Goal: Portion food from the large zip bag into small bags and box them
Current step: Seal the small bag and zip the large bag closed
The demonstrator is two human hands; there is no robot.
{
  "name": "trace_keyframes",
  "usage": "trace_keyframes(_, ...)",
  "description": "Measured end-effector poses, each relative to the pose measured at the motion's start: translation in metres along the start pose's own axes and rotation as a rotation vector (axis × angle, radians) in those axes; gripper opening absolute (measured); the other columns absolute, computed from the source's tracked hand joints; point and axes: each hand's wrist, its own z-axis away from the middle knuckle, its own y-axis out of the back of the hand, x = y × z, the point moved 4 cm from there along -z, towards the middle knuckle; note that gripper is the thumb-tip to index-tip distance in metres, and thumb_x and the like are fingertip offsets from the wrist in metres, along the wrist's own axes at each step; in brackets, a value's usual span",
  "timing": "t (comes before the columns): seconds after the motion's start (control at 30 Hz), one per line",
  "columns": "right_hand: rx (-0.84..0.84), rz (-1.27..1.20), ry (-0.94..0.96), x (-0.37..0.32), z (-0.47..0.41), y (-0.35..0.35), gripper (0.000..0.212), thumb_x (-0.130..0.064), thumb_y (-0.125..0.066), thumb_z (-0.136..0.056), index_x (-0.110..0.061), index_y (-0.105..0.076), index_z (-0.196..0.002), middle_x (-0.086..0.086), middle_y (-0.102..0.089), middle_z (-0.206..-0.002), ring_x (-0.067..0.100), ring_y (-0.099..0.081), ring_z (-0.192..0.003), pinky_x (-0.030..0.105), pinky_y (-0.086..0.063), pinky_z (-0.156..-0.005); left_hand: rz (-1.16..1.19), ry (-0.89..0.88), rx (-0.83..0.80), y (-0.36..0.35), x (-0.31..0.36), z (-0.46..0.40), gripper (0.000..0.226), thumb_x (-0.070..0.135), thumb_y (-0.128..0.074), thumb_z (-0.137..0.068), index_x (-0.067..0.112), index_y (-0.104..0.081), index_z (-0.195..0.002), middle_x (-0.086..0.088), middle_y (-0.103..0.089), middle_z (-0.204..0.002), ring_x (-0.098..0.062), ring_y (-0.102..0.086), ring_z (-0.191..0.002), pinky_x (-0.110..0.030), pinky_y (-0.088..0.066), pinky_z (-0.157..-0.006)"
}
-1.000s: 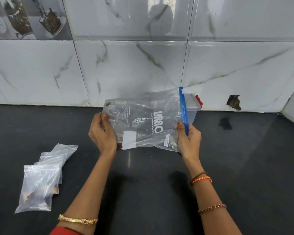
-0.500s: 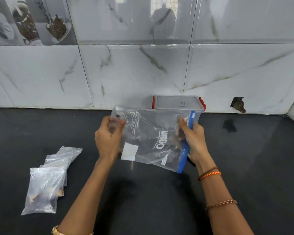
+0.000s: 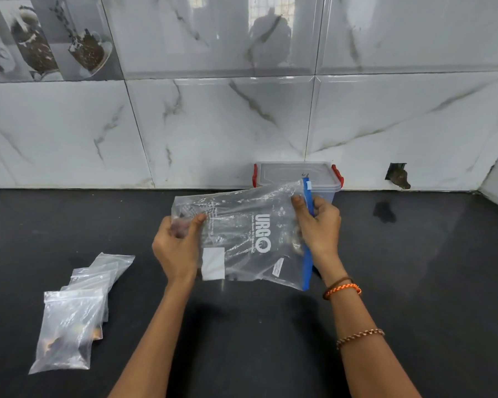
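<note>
Both hands hold large zip bag (image 3: 242, 237) before lidded box (image 3: 298, 179): left hand (image 3: 174, 248) grips bottom, right hand (image 3: 318, 225) pinches blue zip (image 3: 307, 248). Likely next: unzip. Small bags (image 3: 72, 317) left of box.

Large zip bag (image 3: 242, 237) is held above the desk (image 3: 414, 282), mid-frame, lying sideways with its zip strip (image 3: 307, 254) at the right end. Left hand (image 3: 176, 248) is placed at the bag's left end, right hand (image 3: 319, 225) at the zip end. A lidded box (image 3: 296, 175) is set behind the bag, against the tiled wall (image 3: 213, 124), partly hidden by the bag's upper right corner. Small bags (image 3: 78, 314) are laid in an overlapping pile on the desk, well left of and nearer than the large bag. A hole (image 3: 397, 178) is seen in the wall, right of the box.
</note>
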Motion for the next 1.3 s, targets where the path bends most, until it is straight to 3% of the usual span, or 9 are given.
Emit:
trace_keyframes(0.17,-0.119,-0.295,-0.136,0.004,0.003,-0.006,0.017,-0.016,-0.059,-0.089,-0.012,-0.055,-0.073,-0.006,-0.052,-0.048,0.001,-0.044,-0.039,0.015,-0.039,-0.04,-0.073,0.065,-0.043,0.006,-0.011,-0.003,0.03,0.04,-0.072,-0.071,0.021,-0.051,-0.062,0.0,-0.055,-0.062,-0.009,-0.052,-0.057,-0.027,-0.044,-0.061)
trace_keyframes(0.43,0.073,0.061,0.137,0.007,0.015,-0.016,0.019,-0.018,-0.063,-0.087,-0.013,-0.055,-0.071,-0.01,-0.042,-0.054,0.004,-0.037,-0.046,0.012,-0.031,-0.047,-0.228,-0.093,-0.021,0.02,0.0,-0.008,0.067,0.074,-0.037,-0.061,0.009,-0.048,-0.07,0.005,-0.049,-0.06,-0.011,-0.045,-0.055,-0.026,-0.032,-0.056)
trace_keyframes(0.53,0.054,0.087,0.204,0.001,0.013,-0.015,0.017,-0.016,-0.059,-0.09,-0.01,-0.052,-0.075,-0.01,-0.039,-0.054,0.002,-0.035,-0.047,0.013,-0.029,-0.047,-0.311,-0.061,-0.037,0.022,0.0,-0.01,0.085,0.078,-0.031,-0.059,0.005,-0.052,-0.096,-0.006,-0.057,-0.084,-0.021,-0.05,-0.076,-0.029,-0.033,-0.068)
trace_keyframes(0.63,-0.041,0.067,0.211,-0.004,0.009,-0.019,0.017,-0.017,-0.057,-0.091,-0.012,-0.049,-0.078,-0.008,-0.04,-0.055,0.002,-0.033,-0.049,0.015,-0.029,-0.047,-0.29,-0.082,0.104,0.029,0.008,-0.008,0.092,0.076,-0.042,-0.062,0.001,-0.046,-0.116,-0.015,-0.052,-0.113,-0.03,-0.045,-0.101,-0.021,-0.026,-0.078)
trace_keyframes(0.73,-0.1,0.072,0.218,-0.007,0.009,-0.024,0.019,-0.017,-0.057,-0.091,-0.014,-0.046,-0.076,-0.01,-0.038,-0.056,0.001,-0.035,-0.047,0.013,-0.029,-0.046,-0.307,-0.3,0.275,0.028,0.031,-0.004,0.073,0.06,-0.055,-0.073,-0.004,-0.051,-0.109,-0.021,-0.051,-0.112,-0.03,-0.041,-0.105,-0.016,-0.021,-0.086)
trace_keyframes(0.9,-0.149,0.102,0.245,-0.013,0.009,-0.031,0.022,-0.025,-0.06,-0.089,-0.024,-0.046,-0.072,-0.008,-0.038,-0.053,0.006,-0.034,-0.048,0.02,-0.031,-0.048,-0.233,-0.615,-0.226,-0.016,0.084,-0.005,0.03,0.03,-0.052,-0.09,0.006,-0.057,-0.108,-0.002,-0.058,-0.104,-0.008,-0.041,-0.098,-0.013,-0.03,-0.082)
trace_keyframes(1.03,-0.23,0.103,0.314,-0.024,0.007,-0.032,0.009,-0.03,-0.061,-0.087,-0.025,-0.055,-0.084,-0.001,-0.054,-0.061,0.016,-0.047,-0.055,0.035,-0.043,-0.055,-0.293,-0.646,-0.609,-0.056,0.104,-0.009,0.03,0.03,-0.048,-0.089,0.009,-0.065,-0.104,-0.003,-0.067,-0.1,-0.018,-0.057,-0.092,-0.03,-0.042,-0.08)
trace_keyframes(1.2,-0.251,-0.131,0.171,-0.028,0.002,-0.026,0.009,-0.019,-0.063,-0.087,-0.027,-0.062,-0.089,-0.005,-0.065,-0.08,0.015,-0.062,-0.078,0.027,-0.051,-0.072,-0.184,-0.537,-0.593,-0.064,0.102,-0.011,0.019,0.022,-0.058,-0.085,0.009,-0.071,-0.09,0.006,-0.062,-0.083,-0.005,-0.052,-0.069,-0.008,-0.036,-0.063)
trace_keyframes(1.3,-0.222,-0.274,0.131,-0.034,-0.001,-0.022,0.019,-0.006,-0.058,-0.089,-0.024,-0.066,-0.09,-0.008,-0.068,-0.086,0.009,-0.064,-0.084,0.022,-0.051,-0.078,-0.204,-0.559,-0.6,-0.064,0.103,-0.005,0.02,0.023,-0.058,-0.083,0.009,-0.071,-0.088,0.005,-0.063,-0.08,-0.003,-0.051,-0.069,-0.011,-0.038,-0.065)
